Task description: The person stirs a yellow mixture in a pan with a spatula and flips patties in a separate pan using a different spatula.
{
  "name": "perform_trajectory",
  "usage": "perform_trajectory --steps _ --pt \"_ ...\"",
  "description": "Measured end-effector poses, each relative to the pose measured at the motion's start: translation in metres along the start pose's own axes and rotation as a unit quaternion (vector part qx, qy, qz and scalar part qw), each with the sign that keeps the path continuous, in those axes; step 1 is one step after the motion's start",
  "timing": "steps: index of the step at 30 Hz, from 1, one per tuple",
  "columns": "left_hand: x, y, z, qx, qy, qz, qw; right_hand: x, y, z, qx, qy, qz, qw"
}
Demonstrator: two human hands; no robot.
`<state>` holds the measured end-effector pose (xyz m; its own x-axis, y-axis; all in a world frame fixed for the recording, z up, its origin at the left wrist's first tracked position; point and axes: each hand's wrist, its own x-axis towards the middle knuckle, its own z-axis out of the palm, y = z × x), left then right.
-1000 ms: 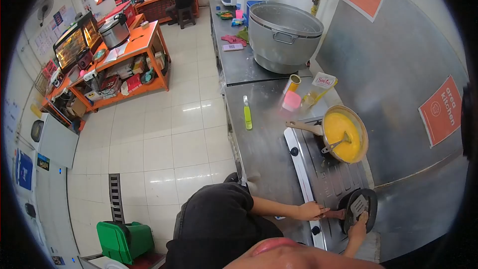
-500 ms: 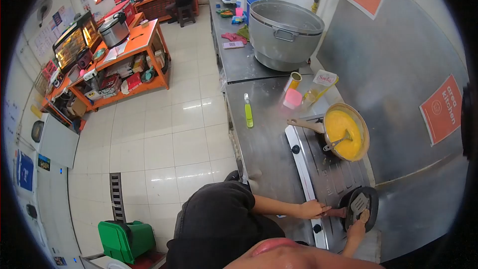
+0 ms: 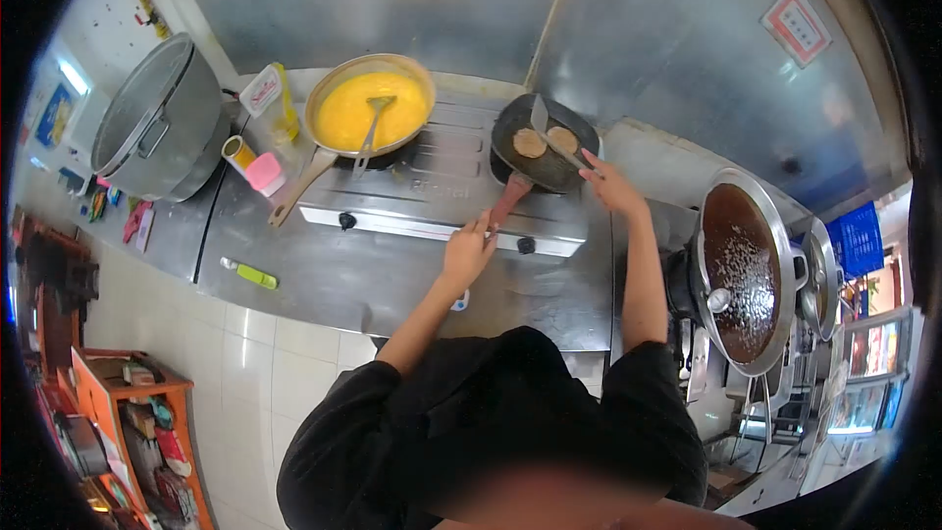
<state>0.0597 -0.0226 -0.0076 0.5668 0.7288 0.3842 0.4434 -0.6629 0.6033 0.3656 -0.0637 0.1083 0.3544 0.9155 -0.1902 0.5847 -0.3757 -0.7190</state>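
My left hand [image 3: 469, 253] is closed around the reddish-brown handle [image 3: 510, 198] of a dark frying pan [image 3: 554, 177] on the right side of the stove. My right hand [image 3: 615, 188] grips a spatula [image 3: 540, 115], its blade over the pan near the far rim and turned partly on edge. Two browned round patties lie in the pan, one on the left [image 3: 529, 144] and one on the right [image 3: 563, 140]. The spatula's shaft crosses in front of the right patty and covers part of it.
On the left of the stove [image 3: 442, 216] sits a pan of yellow liquid [image 3: 353, 108] with a slotted turner [image 3: 378, 118] in it. A large pot of brown sauce [image 3: 736, 245] stands at right. A big grey pot [image 3: 157, 137], pink-lidded container [image 3: 265, 175] and green-handled peeler [image 3: 257, 277] are at left.
The view has swung to the right, bringing the brown sauce pot into sight. The spatula blade, broadside over the pan before, is now turned more on edge. Both hands keep their holds.
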Motion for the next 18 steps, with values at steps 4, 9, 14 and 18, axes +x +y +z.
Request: perform_trajectory --steps 4,9,14,18 --pt "-0.001 -0.001 -0.001 -0.01 -0.009 -0.017 1.0 -0.024 0.008 0.025 0.452 -0.089 0.084 0.884" --pt "-0.001 -0.002 0.001 -0.002 -0.017 -0.03 0.999 -0.027 0.03 0.061 0.58 -0.087 0.05 0.809" --pt "-0.001 -0.001 0.0 -0.006 -0.017 -0.033 0.999 -0.028 0.056 0.115 0.026 0.273 -0.175 0.945" --pt "-0.002 0.0 0.0 0.001 -0.01 -0.038 0.999 -0.05 0.035 0.131 -0.025 0.32 -0.129 0.938"
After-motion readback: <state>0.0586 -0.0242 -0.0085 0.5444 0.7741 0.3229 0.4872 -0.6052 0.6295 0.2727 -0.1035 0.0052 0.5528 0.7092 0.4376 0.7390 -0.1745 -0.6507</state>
